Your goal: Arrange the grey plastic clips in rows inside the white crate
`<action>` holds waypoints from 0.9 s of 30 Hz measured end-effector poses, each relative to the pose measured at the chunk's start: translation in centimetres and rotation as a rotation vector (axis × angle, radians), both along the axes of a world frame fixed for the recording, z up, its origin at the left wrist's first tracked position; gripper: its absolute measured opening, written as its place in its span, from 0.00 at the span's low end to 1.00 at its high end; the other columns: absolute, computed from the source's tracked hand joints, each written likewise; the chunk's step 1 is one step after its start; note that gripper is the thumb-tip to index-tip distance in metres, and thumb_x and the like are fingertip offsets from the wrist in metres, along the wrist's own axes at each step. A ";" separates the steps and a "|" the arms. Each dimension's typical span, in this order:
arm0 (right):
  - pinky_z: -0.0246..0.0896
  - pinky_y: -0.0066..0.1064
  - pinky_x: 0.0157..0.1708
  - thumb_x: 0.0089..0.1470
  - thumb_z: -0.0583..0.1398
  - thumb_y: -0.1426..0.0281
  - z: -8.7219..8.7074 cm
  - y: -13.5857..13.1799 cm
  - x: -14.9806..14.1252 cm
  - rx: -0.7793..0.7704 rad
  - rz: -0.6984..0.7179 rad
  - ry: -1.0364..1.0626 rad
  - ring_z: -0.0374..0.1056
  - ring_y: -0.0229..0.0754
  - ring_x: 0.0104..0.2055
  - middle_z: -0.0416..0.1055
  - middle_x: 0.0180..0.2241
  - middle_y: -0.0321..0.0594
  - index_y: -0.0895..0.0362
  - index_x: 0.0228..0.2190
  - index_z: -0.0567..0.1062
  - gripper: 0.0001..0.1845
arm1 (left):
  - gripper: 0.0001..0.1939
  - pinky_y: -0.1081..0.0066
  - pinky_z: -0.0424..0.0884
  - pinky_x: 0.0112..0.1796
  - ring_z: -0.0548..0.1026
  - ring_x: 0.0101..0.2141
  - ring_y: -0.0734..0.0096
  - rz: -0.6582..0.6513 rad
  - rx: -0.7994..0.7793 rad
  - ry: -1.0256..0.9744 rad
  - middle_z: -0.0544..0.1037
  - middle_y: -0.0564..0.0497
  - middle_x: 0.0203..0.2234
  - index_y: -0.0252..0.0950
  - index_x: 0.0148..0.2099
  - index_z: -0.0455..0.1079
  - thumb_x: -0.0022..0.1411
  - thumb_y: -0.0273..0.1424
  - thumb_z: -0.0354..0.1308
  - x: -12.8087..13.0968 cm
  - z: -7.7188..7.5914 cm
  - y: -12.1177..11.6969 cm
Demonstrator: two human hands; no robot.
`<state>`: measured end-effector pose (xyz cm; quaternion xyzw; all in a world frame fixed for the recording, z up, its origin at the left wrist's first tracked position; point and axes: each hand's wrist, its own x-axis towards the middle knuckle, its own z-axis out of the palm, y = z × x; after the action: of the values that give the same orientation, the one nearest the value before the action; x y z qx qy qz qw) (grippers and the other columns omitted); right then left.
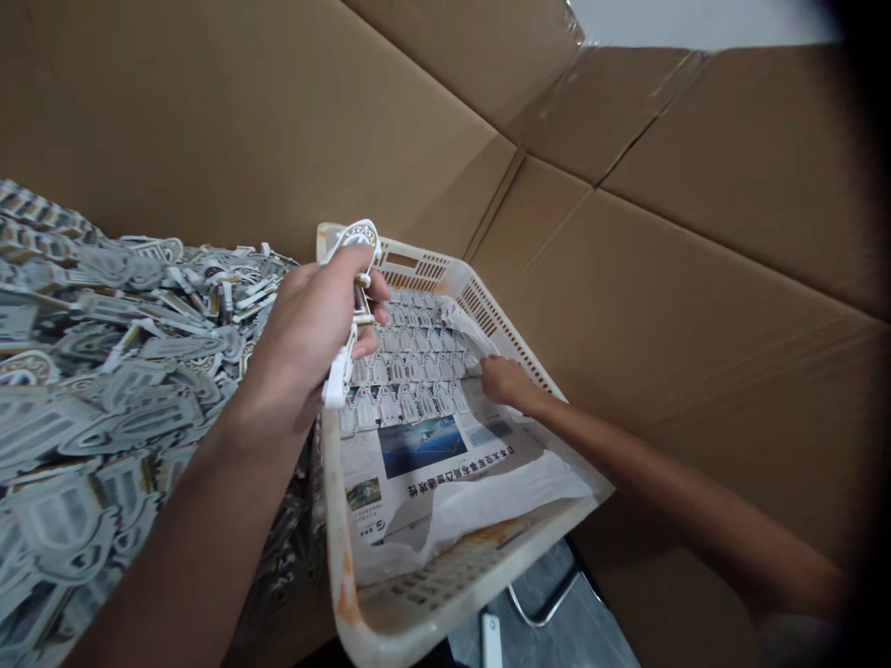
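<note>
My left hand [306, 311] is closed around several white plastic pieces [339, 371] above the left rim of a white plastic basket [332, 492]. One of them, an arched piece with a gold scroll pattern [360, 237], sticks up past my thumb. Inside the basket, rows of similar pieces [410, 366] lie side by side on a printed newspaper [438, 492]. At the right end of these rows my right hand [505, 382] rests low with its fingers curled together. Whatever may be between those fingers is hidden.
To the left, a large heap of the same kind of pieces [132, 408] fills a big cardboard box. Its brown walls [278, 121] rise behind and to the right of the basket. Crumpled white paper [515, 487] lies along the basket's near side. A metal bar [547, 612] shows below.
</note>
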<state>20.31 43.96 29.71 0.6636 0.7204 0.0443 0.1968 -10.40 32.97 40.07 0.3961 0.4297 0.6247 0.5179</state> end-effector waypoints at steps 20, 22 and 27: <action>0.70 0.28 0.37 0.69 0.59 0.53 13.2 -4.2 -10.2 0.061 0.441 1.388 0.72 0.38 0.41 0.74 0.40 0.40 0.56 0.45 0.75 0.19 | 0.11 0.79 0.53 0.16 0.60 0.14 0.78 -0.275 -0.125 0.406 0.66 0.54 0.16 0.37 0.40 0.73 0.62 0.39 0.66 0.8 -1.1 0.3; 0.68 0.28 0.35 0.68 0.60 0.58 12.9 -3.2 -8.5 0.167 0.406 1.248 0.71 0.38 0.39 0.74 0.39 0.40 0.57 0.43 0.76 0.14 | 0.11 0.79 0.54 0.16 0.62 0.15 0.76 -0.178 -0.134 0.382 0.68 0.52 0.16 0.37 0.40 0.74 0.61 0.39 0.66 0.3 -1.2 0.7; 0.60 0.27 0.26 0.52 0.66 0.74 7.9 -2.2 -3.8 -0.374 0.234 0.498 0.68 0.36 0.25 0.75 0.24 0.37 0.60 0.27 0.79 0.04 | 0.10 0.78 0.56 0.16 0.64 0.16 0.74 -0.041 -0.123 0.323 0.70 0.49 0.16 0.37 0.39 0.73 0.60 0.39 0.64 -0.5 -1.3 1.1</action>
<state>16.55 41.76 37.59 0.5190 0.8134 -0.2300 0.1270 -10.89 34.03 38.81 0.4678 0.5366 0.5147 0.4779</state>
